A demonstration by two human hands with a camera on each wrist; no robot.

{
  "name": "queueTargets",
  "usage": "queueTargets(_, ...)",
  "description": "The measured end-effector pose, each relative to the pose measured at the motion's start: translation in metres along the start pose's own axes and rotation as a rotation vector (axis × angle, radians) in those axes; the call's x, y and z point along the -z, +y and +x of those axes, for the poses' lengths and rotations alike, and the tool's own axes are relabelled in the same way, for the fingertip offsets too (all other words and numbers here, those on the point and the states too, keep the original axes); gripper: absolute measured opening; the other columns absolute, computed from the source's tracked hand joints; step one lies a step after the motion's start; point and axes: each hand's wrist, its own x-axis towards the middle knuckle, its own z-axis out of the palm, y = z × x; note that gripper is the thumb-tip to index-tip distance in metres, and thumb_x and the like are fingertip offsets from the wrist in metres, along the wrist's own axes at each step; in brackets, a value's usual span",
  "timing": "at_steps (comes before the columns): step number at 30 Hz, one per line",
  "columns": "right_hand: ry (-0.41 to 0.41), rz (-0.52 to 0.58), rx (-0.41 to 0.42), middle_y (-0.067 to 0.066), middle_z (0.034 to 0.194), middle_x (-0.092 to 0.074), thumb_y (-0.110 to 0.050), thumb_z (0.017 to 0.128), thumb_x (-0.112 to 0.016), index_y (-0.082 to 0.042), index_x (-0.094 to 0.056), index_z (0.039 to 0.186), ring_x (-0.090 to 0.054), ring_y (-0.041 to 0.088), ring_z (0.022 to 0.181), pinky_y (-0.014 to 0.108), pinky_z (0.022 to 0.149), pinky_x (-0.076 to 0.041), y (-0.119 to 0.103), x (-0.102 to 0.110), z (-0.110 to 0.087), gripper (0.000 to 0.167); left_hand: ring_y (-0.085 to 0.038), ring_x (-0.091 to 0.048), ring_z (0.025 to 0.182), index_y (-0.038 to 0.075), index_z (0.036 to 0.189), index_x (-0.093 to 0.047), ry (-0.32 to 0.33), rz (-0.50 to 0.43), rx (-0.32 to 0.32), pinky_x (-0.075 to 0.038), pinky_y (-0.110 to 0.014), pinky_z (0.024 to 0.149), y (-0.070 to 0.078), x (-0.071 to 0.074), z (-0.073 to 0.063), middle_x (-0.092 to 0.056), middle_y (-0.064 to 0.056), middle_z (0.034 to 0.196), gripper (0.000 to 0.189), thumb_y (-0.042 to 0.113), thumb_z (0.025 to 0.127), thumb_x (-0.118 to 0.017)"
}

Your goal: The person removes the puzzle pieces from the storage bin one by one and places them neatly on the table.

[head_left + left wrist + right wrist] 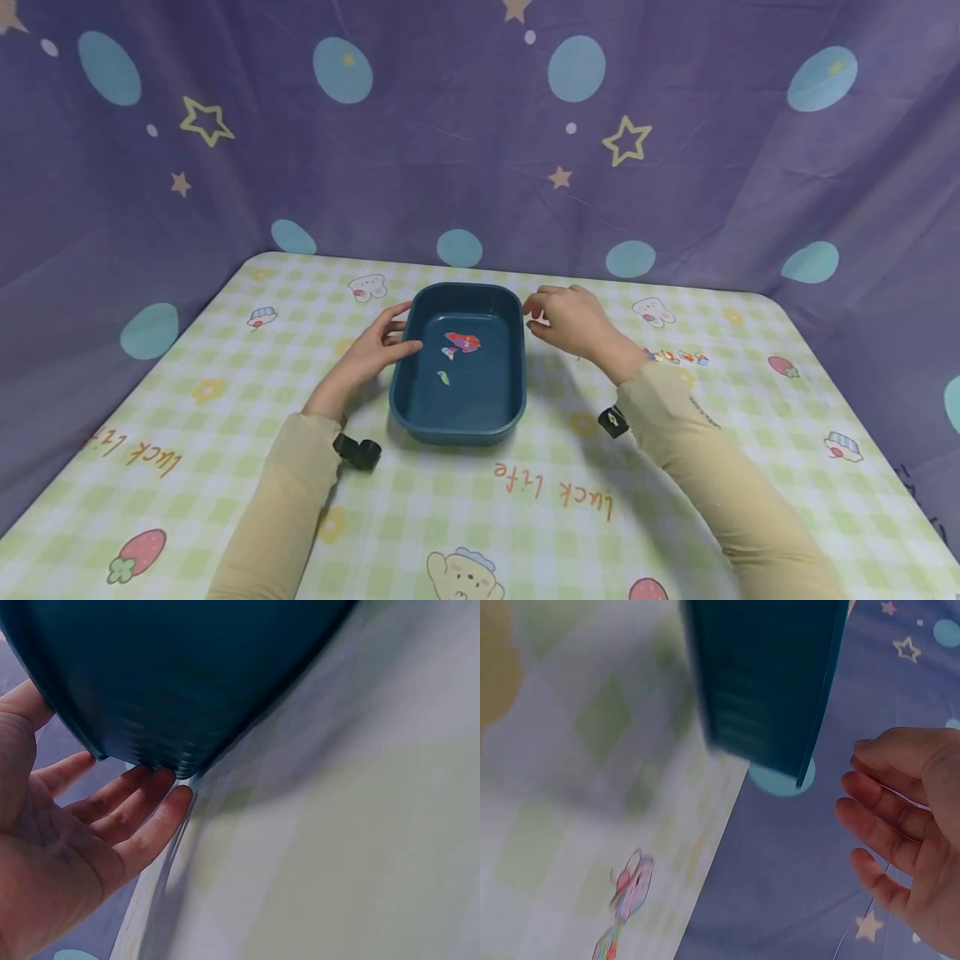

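Observation:
A dark teal rectangular basin [457, 417] sits in the middle of the table in the head view. Inside it lie a red and purple cutout [462, 341], a small whitish piece [449, 353] and a small green piece [444, 377]. My left hand [375, 346] holds the basin's left side, thumb over the rim and fingers against the outer wall. In the left wrist view, those fingers [139, 817] spread along the wall's underside. My right hand [570, 321] hovers by the far right rim, fingers loosely bent and holding nothing; the right wrist view shows a gap to the wall.
Several small colourful pieces [678, 357] lie in a row on the table beyond my right wrist. A green checked cloth [247, 433] with printed pictures covers the table. A purple patterned curtain [465, 167] hangs behind the far edge.

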Motion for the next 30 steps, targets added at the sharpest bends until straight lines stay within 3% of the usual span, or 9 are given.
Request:
queueTargets(18, -0.094, 0.028, 0.109, -0.006, 0.093, -0.062, -0.028, 0.082, -0.065, -0.019, -0.069, 0.099, -0.060, 0.007, 0.083, 0.035, 0.078, -0.043, -0.054, -0.024, 0.029, 0.019, -0.035, -0.041, 0.123, 0.026, 0.145, -0.020, 0.003, 0.020, -0.006, -0.036, -0.050, 0.097, 0.001, 0.002, -0.001, -0.035, -0.018, 0.137, 0.070, 0.021, 0.088, -0.060)
queueTargets(23, -0.165, 0.026, 0.131, -0.007, 0.094, -0.063, -0.031, 0.083, -0.065, -0.020, -0.068, 0.101, -0.060, 0.005, 0.084, 0.034, 0.078, -0.042, -0.072, -0.033, 0.034, 0.022, -0.035, -0.040, 0.124, 0.026, 0.145, -0.020, -0.011, -0.003, -0.002, -0.035, -0.051, 0.098, 0.001, 0.002, -0.002, -0.034, -0.019, 0.138, 0.070, 0.022, 0.088, -0.060)
queueTargets(28, -0.258, -0.006, 0.136, -0.008, 0.096, -0.063, -0.035, 0.083, -0.065, -0.022, -0.067, 0.103, -0.060, 0.006, 0.087, 0.037, 0.086, -0.043, -0.085, -0.042, 0.038, 0.024, -0.038, -0.037, 0.125, 0.021, 0.146, -0.017, -0.034, -0.027, 0.002, -0.034, -0.052, 0.098, 0.014, 0.000, -0.009, -0.031, -0.022, 0.139, 0.071, 0.018, 0.089, -0.059)
queueTargets(30, -0.283, -0.021, 0.139, -0.009, 0.094, -0.064, -0.037, 0.083, -0.064, -0.023, -0.067, 0.103, -0.059, 0.008, 0.095, 0.040, 0.089, -0.042, -0.088, -0.046, 0.039, 0.024, -0.039, -0.036, 0.126, 0.018, 0.146, -0.016, -0.041, -0.029, 0.007, -0.033, -0.053, 0.098, 0.021, -0.001, -0.013, -0.030, -0.023, 0.140, 0.072, 0.017, 0.089, -0.059)
